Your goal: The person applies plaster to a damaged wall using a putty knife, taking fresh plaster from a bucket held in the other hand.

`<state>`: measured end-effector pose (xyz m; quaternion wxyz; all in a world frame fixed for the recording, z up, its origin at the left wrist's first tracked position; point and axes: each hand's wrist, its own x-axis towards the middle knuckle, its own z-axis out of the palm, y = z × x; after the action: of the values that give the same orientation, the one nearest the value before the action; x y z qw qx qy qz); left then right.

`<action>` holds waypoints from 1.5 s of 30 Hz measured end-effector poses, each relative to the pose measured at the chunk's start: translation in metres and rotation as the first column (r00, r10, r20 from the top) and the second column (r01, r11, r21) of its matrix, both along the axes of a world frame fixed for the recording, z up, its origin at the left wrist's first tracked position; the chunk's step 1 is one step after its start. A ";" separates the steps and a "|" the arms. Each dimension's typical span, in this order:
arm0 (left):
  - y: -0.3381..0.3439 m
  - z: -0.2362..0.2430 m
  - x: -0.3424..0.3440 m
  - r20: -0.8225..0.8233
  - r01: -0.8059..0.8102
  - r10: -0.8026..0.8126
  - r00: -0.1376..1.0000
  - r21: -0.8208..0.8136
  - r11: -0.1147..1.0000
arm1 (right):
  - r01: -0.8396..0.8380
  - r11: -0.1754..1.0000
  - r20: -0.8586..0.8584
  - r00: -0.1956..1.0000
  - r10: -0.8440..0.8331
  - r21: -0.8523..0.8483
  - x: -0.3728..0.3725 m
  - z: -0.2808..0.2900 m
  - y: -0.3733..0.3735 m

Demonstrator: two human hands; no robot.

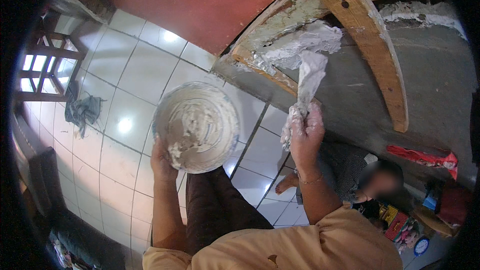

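Note:
My left hand [163, 162] grips the lower left side of a round white bowl [233, 126], held tilted toward me over my legs. Thick off-white putty [186, 137] is smeared around its inside. My right hand [306, 137], caked with putty, is closed round the handle of a putty knife [311, 76], whose blade is heavily coated in white. The blade's far end meets a rough, thick patch of putty [315, 39] at the edge of the wall. The knife's handle is mostly hidden by my fingers and putty.
Wooden pieces [372, 45] are fixed to the grey wall [435, 85] at the right. Another person [345, 170] sits low beside my right arm. A cloth [82, 112] lies on the tiled floor [112, 142] near a wooden chair [47, 65]. Red material [422, 157] hangs at far right.

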<state>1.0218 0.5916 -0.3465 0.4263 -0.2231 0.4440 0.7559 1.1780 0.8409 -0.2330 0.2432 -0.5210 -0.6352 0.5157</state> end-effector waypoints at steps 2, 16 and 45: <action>-0.017 0.001 -0.006 0.004 -0.052 0.052 0.999 0.002 0.999 | 0.008 0.999 -0.009 1.000 -0.008 0.046 -0.006 0.004 0.003; -0.099 0.039 -0.014 -0.091 -0.165 0.152 0.984 -0.156 0.974 | -0.053 0.992 0.212 0.974 0.078 -0.117 0.007 -0.082 -0.030; -0.139 0.134 -0.093 -0.085 0.075 -0.084 0.993 -0.099 0.992 | 0.220 0.639 -0.150 0.869 -0.471 -0.737 -0.092 -0.033 -0.061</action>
<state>0.9287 0.4530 -0.2128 0.4248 -0.1916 0.5069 0.7252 1.0859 0.7800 -0.2663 0.2257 -0.5928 -0.2289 0.7384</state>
